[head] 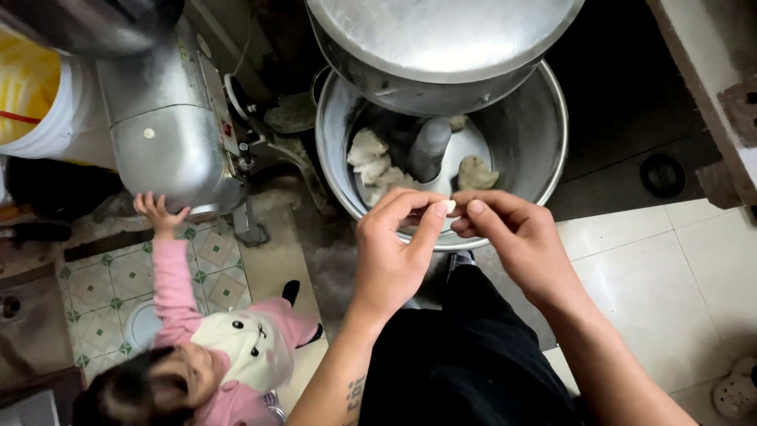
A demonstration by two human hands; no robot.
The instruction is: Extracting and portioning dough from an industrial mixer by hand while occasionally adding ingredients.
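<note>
My left hand and my right hand meet in front of me, fingertips together, pinching a small pale bit of dough between them. They hover over the near rim of a large steel mixer bowl. Inside the bowl lie lumps of pale dough around a dark upright shaft. A smaller lump sits to the right of the shaft.
The mixer's metal head overhangs the bowl. A second grey machine stands at left, with a white and yellow bucket behind it. A small person in pink reaches a hand up to that machine.
</note>
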